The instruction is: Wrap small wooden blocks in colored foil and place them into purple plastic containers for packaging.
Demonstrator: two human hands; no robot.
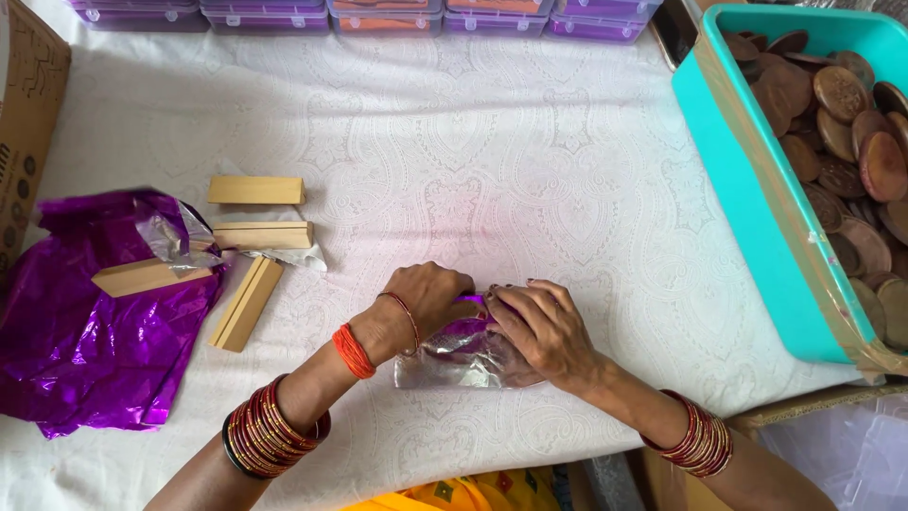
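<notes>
Both hands press on a sheet of shiny foil [454, 360], silver on the side that shows and purple at its far edge, on the white tablecloth [530, 180]. My left hand [426, 301] grips the foil's left far side with bent fingers. Over the right side lies my right hand [541, 326], folding the foil down over something round that stays hidden beneath. Red bangles ring both wrists, and an orange thread band sits on the left one.
Several wooden blocks [255, 190] lie to the left beside a crumpled heap of purple foil [95, 331]. A teal bin [747, 199] of brown round discs [851, 123] stands at the right. Purple lidded boxes [378, 17] line the far edge; a cardboard box [24, 104] sits far left.
</notes>
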